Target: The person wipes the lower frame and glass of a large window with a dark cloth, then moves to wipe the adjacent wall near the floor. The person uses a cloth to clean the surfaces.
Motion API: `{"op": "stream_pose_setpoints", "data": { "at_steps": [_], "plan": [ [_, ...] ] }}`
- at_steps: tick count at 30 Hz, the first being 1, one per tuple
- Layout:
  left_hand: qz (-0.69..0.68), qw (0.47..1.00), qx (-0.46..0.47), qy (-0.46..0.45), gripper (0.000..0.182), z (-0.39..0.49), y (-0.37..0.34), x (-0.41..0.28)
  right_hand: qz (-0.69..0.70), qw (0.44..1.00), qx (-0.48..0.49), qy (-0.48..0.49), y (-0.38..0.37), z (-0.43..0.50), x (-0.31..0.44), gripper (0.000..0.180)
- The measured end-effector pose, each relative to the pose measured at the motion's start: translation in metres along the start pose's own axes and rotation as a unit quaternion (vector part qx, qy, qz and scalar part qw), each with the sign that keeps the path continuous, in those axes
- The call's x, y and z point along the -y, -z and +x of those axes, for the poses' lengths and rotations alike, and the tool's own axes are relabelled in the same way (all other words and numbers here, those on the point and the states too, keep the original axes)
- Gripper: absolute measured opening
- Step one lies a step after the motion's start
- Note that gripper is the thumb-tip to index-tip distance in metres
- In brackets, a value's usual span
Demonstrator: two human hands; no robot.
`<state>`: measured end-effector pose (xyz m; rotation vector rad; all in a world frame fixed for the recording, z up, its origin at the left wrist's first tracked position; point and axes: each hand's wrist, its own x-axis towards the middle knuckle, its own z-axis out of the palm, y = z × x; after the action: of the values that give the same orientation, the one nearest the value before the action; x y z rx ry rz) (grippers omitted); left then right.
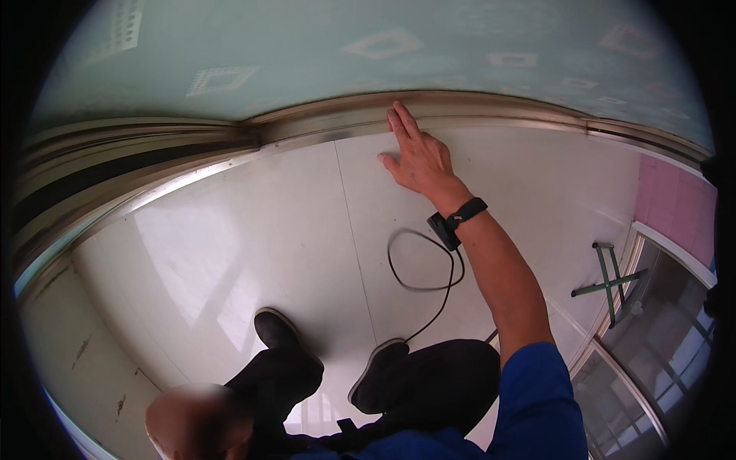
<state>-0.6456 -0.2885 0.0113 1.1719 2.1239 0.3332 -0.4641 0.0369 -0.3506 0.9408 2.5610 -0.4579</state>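
Observation:
My right hand [418, 156] reaches forward, with two fingers extended side by side and the thumb apart. Its fingertips rest at the brown metal bottom rail [339, 122] of a framed panel, and nothing is held. Above the rail stands the teal glass [310, 52], printed with pale diamond shapes. On the right wrist is a black strap [472, 210] with a small black box [443, 231]. A looped black cable [390, 253] runs from it down to my foot. At the lower left is a blurred, rounded skin-toned shape [192, 417]; I cannot tell whether it is my left hand.
My dark shoes [376, 368] stand on pale floor tiles [305, 230]. Dark metal tracks [144, 152] curve along the left. At the right are a green folding frame with crossed legs [606, 284], a pink panel [675, 210] and framed glass panes [661, 310]. A chipped pale wall [86, 368] borders the lower left.

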Motion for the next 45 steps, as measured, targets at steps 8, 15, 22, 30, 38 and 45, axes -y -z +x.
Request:
{"op": "stream_pose_setpoints", "data": {
  "at_steps": [8,15,22,30,38,45],
  "plan": [
    [0.018,0.999,-0.040,-0.009,0.029,-0.016,0.001,-0.002,-0.009,1.000,0.006,0.014,0.006,0.000,-0.005,0.082],
    [0.026,0.997,-0.068,-0.032,0.031,-0.033,-0.001,-0.007,0.013,1.000,0.011,-0.022,0.009,-0.003,-0.010,0.079],
    [0.039,0.994,-0.091,-0.045,0.030,-0.048,-0.004,0.004,0.021,0.999,-0.009,-0.037,0.018,-0.022,-0.015,0.073],
    [0.044,0.983,-0.179,-0.017,0.039,-0.050,-0.014,0.010,0.435,0.742,0.121,0.495,0.074,-0.108,0.189,0.080],
    [-0.024,0.972,-0.231,-0.048,0.043,-0.039,-0.007,0.012,0.637,0.594,0.205,0.447,0.149,-0.160,0.255,0.078],
    [0.061,0.939,-0.300,-0.154,0.057,-0.001,0.011,0.018,0.607,0.727,0.026,0.320,0.152,-0.157,0.189,0.060]
  ]
}}
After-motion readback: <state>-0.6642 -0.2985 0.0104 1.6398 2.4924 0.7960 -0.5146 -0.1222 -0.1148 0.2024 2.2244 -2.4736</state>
